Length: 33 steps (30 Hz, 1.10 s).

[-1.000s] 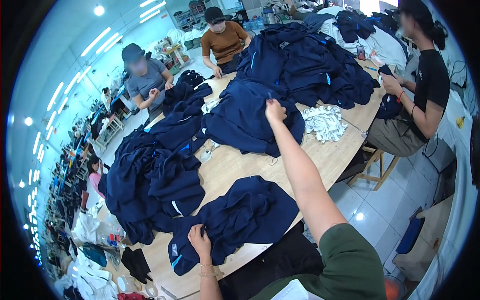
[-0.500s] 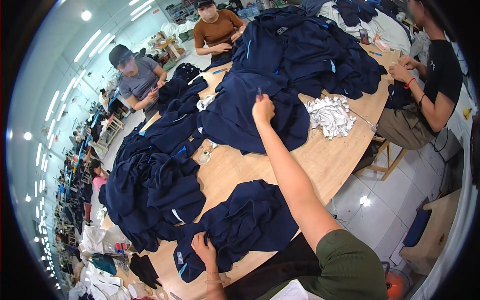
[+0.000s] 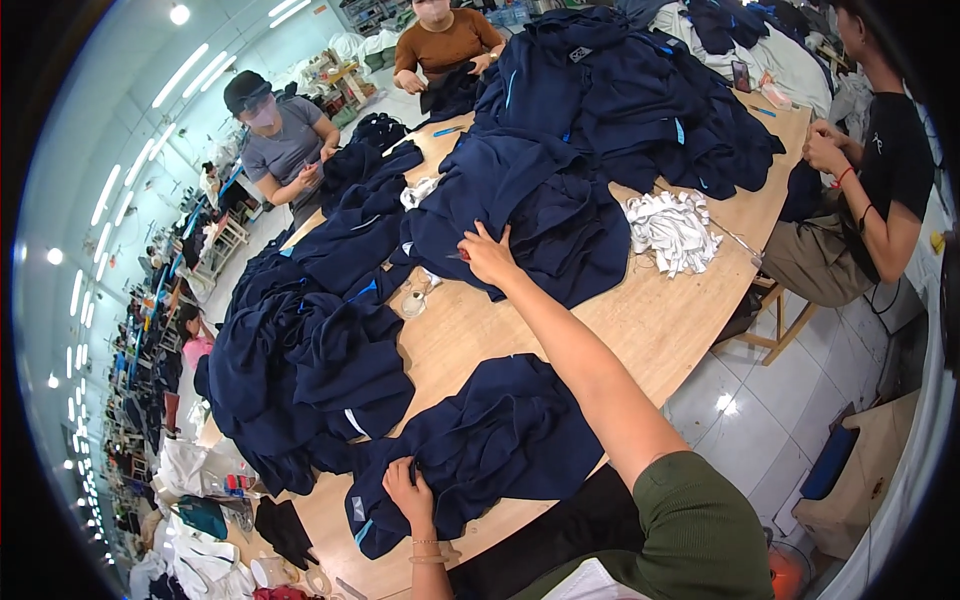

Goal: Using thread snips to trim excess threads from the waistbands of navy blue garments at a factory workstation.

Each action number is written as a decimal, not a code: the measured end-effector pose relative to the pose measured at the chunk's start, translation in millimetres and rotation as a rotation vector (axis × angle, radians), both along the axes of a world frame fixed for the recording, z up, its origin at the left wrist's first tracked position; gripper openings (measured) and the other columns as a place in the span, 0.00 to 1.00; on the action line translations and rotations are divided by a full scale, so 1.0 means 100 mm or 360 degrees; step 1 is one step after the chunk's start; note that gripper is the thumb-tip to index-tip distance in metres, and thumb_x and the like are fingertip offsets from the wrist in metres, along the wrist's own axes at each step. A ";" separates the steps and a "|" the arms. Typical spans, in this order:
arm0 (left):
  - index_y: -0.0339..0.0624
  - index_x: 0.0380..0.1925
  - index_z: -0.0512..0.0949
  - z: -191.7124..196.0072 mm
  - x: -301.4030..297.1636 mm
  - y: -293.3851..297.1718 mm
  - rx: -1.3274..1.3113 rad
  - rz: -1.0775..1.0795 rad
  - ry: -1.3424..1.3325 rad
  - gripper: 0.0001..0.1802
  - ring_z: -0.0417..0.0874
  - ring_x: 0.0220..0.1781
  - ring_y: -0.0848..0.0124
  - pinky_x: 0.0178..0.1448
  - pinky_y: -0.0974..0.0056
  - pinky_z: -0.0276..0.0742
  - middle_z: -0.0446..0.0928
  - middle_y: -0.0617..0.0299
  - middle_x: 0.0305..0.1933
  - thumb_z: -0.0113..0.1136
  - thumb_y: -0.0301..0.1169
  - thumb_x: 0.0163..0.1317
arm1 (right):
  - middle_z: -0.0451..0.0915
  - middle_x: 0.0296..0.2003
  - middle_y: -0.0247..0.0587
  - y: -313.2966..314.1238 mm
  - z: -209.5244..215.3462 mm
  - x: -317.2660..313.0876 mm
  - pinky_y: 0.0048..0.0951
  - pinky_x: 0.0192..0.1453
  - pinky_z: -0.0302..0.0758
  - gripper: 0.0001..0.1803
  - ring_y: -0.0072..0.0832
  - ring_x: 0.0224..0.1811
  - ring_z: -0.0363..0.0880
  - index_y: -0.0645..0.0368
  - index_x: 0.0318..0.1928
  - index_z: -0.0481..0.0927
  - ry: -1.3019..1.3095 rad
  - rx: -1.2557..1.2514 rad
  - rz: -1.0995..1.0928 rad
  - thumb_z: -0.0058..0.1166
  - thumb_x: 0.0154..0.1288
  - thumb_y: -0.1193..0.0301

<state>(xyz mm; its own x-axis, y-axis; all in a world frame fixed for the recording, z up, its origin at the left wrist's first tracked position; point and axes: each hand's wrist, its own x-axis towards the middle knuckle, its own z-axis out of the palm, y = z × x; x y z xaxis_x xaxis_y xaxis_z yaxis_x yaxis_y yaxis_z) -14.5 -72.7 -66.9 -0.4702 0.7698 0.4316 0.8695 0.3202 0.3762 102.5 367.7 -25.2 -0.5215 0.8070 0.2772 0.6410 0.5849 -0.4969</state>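
Observation:
My left hand (image 3: 408,490) lies at the left end of a navy garment (image 3: 500,440) spread at the table's near edge, its bent fingers gripping the cloth. A small white label and a light-blue strip show beside that hand. Farther off, my right hand (image 3: 487,256) reaches onto a mound of navy garments (image 3: 560,200), some fingers stretched over the cloth. A small tool with a red handle, seemingly thread snips (image 3: 464,255), is tucked in this hand and mostly hidden by it.
More navy garments are heaped at left (image 3: 310,370) and at the far side (image 3: 620,100). White strips (image 3: 672,232) lie piled right of the mound on the wooden table (image 3: 470,325). Co-workers sit at the far left, far side and right (image 3: 870,170).
My right hand has moved left and nearer across the mound, its fingers now more spread, and the top cloth has shifted. My left hand stays put. The view has turned slightly.

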 end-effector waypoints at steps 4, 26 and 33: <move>0.38 0.40 0.77 -0.02 0.01 0.01 -0.0001 -0.0011 -0.0007 0.14 0.75 0.53 0.56 0.64 0.56 0.62 0.76 0.55 0.44 0.58 0.20 0.51 | 0.75 0.56 0.37 -0.18 -0.17 0.12 0.77 0.71 0.36 0.15 0.37 0.75 0.55 0.52 0.49 0.82 0.0027 0.0306 0.0037 0.48 0.64 0.74; 0.37 0.48 0.77 1.79 0.53 1.59 -0.0123 -0.0773 -0.0307 0.17 0.78 0.56 0.52 0.60 0.58 0.73 0.77 0.50 0.52 0.64 0.27 0.57 | 0.76 0.22 0.37 0.27 -0.25 1.80 0.27 0.31 0.69 0.13 0.24 0.23 0.71 0.62 0.34 0.77 0.1793 -0.0062 -0.0845 0.58 0.68 0.64; 0.39 0.47 0.76 1.49 1.31 3.27 0.0391 -0.0776 0.0409 0.18 0.76 0.48 0.55 0.50 0.56 0.75 0.74 0.52 0.46 0.63 0.25 0.55 | 0.77 0.27 0.38 0.13 -0.46 1.57 0.28 0.38 0.72 0.11 0.24 0.28 0.72 0.65 0.37 0.74 0.1932 -0.0035 -0.1163 0.63 0.62 0.72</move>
